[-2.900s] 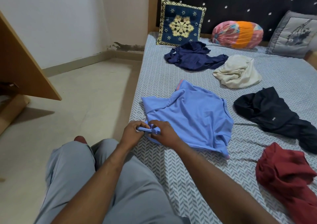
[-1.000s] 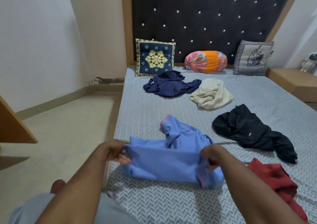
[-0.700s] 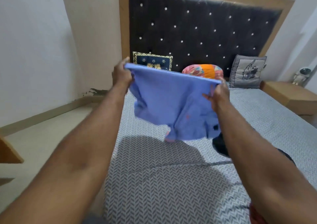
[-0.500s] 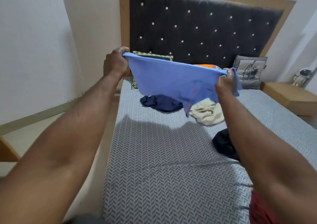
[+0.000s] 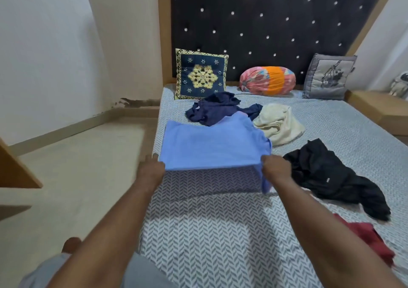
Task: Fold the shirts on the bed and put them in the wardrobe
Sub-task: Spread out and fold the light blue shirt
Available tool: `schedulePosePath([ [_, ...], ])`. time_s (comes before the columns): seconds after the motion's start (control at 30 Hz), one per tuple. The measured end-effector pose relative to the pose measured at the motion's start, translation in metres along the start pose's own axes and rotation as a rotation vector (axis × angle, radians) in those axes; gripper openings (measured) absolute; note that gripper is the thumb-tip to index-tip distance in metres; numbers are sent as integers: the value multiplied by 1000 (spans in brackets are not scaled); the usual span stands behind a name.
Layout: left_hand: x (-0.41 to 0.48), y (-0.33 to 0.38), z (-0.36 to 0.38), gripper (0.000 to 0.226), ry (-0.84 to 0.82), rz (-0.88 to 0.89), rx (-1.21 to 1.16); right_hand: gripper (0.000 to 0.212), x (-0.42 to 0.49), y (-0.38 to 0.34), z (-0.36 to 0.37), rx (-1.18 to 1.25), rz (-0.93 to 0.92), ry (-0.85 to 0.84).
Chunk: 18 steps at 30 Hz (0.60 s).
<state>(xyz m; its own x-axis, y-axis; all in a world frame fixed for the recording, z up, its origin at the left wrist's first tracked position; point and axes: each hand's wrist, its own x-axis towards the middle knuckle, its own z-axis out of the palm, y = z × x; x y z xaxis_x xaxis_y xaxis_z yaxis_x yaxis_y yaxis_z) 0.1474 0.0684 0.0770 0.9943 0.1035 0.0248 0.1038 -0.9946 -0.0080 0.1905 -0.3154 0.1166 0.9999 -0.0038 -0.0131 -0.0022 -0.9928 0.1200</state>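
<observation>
The blue shirt (image 5: 212, 148) is held spread over the bed (image 5: 209, 232) at twelve o'clock, near corners gripped by left hand (image 5: 152, 170) and right hand (image 5: 276, 170). It is best lowered flat and taut, clear of the black shirt (image 5: 326, 173) at three o'clock.

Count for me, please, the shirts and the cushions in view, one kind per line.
Shirts: 5 (light blue, navy, cream, black, red)
Cushions: 3 (embroidered, bolster, grey)
Total: 8
</observation>
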Motion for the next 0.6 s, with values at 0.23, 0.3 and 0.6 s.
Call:
schedulePosePath([
  [0.23, -50, 4, 47, 16, -116, 207, 177, 23, -42, 5, 49, -219, -166, -85],
  [0.3, -62, 2, 46, 22, -155, 224, 190, 28, -53, 7, 53, -220, -215, -58],
  [0.6, -119, -7, 54, 28, -417, 195, 212, 13, -99, 1, 74, -198, -205, -96],
])
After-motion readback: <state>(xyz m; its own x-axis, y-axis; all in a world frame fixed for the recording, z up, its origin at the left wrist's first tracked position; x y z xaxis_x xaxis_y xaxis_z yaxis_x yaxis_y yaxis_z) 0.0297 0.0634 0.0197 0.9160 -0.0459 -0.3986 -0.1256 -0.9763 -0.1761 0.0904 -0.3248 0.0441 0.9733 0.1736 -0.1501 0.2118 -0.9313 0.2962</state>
